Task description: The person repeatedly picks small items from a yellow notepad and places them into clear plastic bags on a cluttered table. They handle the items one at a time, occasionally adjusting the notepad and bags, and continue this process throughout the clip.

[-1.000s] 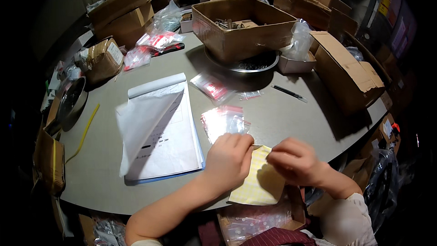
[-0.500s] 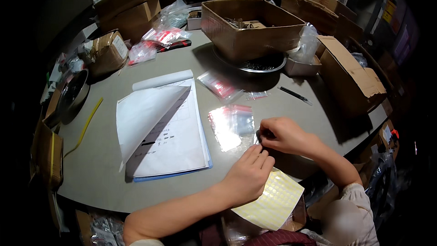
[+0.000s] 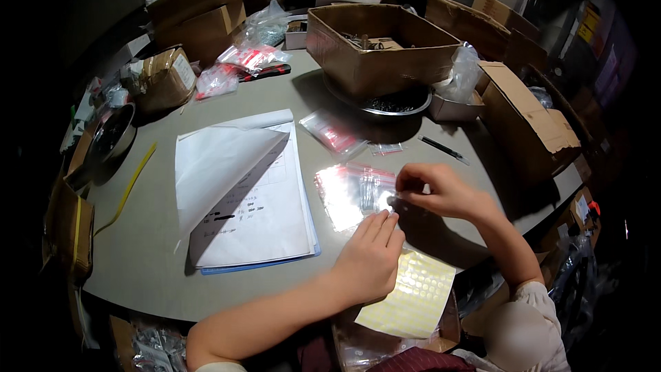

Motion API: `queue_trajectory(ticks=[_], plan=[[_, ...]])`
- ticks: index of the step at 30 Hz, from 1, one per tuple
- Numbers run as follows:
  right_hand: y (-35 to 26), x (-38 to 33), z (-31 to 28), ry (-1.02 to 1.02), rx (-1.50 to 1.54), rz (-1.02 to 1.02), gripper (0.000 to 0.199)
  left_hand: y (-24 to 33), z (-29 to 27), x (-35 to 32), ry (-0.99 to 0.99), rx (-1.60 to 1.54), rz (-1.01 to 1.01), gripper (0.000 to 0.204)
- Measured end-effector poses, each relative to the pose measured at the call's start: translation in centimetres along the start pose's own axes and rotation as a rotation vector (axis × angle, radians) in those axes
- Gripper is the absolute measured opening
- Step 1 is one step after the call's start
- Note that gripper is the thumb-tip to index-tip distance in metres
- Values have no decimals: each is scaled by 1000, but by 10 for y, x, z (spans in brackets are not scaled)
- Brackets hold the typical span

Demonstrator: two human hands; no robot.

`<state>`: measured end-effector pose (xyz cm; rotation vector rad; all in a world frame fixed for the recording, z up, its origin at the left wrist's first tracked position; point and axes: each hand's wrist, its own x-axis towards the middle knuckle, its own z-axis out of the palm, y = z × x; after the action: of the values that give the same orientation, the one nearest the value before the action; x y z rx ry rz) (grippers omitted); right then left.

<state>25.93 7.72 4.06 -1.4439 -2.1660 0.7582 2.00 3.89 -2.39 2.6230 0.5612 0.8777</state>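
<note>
My right hand (image 3: pixel 444 189) pinches the edge of a small clear plastic bag (image 3: pixel 381 196), thumb and forefinger together. My left hand (image 3: pixel 368 258) has its fingers bent and close together at the bag's near end, gripping it there. A small dark spot shows at the right fingertips; what it is I cannot make out. Just left of the bag, partly under it, lies a pile of clear zip bags (image 3: pixel 337 203) with red seals. Below my left hand a sheet of round stickers (image 3: pixel 410 296) on yellowish backing reaches over the table's near edge.
Left of the bags lies a paper pad (image 3: pixel 255 234) with its top sheet folded up. Farther back, a cardboard box (image 3: pixel 385 69) rests on a metal bowl (image 3: pixel 396 105) of dark parts. A black pen (image 3: pixel 444 149) lies right; a yellow strip (image 3: pixel 127 189) lies left.
The small bag now lies flatter over the right side of the bag pile, more of it showing. My right hand has risen slightly and my left hand shifted a little left.
</note>
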Motion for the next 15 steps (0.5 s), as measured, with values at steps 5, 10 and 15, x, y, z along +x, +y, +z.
queue_trajectory(ticks=[5, 10, 15], plan=[[1, 6, 25, 82, -208, -201, 19, 2, -4, 3, -42, -14, 1, 33], [4, 1, 39, 283, -640, -187, 22, 3, -3, 1, -25, -29, -21, 31], [35, -24, 4, 220, -316, 88, 38, 1, 1, 1, 28, -47, -12, 31]])
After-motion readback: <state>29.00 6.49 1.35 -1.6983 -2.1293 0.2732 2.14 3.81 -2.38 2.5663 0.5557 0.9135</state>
